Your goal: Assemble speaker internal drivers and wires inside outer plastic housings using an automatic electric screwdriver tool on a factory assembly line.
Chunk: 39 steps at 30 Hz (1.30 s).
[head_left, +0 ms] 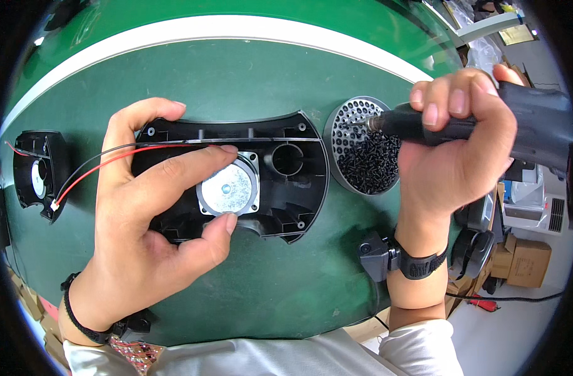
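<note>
A round silver-backed speaker point(227, 191) sits in a black plastic housing point(296, 207) on the green table. My left hand point(139, 200) grips the speaker between index finger and thumb, while its other fingers rest at the housing's far left edge. Red and black wires point(98, 164) run over that hand to a small white connector. In my right hand point(458, 125) is a black electric screwdriver point(537, 122), fingers wrapped round its barrel. Its tip is over the perforated part of a round grey screw dish point(329, 156), which holds many black screws point(369, 166).
Another black housing point(56, 160) with a speaker and wires stands at the far left. A white strip point(236, 28) curves along the table's far side. Cardboard boxes point(527, 262) and a black cable point(512, 299) lie beyond the table at the right.
</note>
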### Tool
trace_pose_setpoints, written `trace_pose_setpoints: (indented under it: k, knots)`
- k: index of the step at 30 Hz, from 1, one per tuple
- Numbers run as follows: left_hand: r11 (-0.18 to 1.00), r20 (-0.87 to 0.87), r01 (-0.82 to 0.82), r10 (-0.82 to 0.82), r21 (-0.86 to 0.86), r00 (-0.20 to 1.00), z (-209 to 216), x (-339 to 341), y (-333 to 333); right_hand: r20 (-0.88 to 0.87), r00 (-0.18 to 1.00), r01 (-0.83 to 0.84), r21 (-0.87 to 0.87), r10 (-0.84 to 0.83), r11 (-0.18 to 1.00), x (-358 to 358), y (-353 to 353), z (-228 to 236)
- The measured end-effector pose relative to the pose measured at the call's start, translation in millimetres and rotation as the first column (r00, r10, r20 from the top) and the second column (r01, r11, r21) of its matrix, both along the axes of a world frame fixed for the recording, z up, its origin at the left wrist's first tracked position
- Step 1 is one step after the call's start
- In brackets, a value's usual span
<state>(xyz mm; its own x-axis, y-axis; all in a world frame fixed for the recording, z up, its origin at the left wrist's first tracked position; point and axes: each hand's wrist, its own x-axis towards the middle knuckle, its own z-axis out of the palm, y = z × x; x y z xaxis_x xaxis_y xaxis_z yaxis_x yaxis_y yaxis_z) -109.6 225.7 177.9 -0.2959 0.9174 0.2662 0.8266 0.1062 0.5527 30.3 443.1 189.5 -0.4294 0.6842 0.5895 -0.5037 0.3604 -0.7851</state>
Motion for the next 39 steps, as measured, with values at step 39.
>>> trace_pose_setpoints:
  k: [39]
  knots:
    - [0.987, 0.190, 0.048, -0.078, 0.153, 0.979, 7, 13, -13, -0.036, 0.897, -0.435, -0.258, 0.441, 0.863, 75, -95, 68]
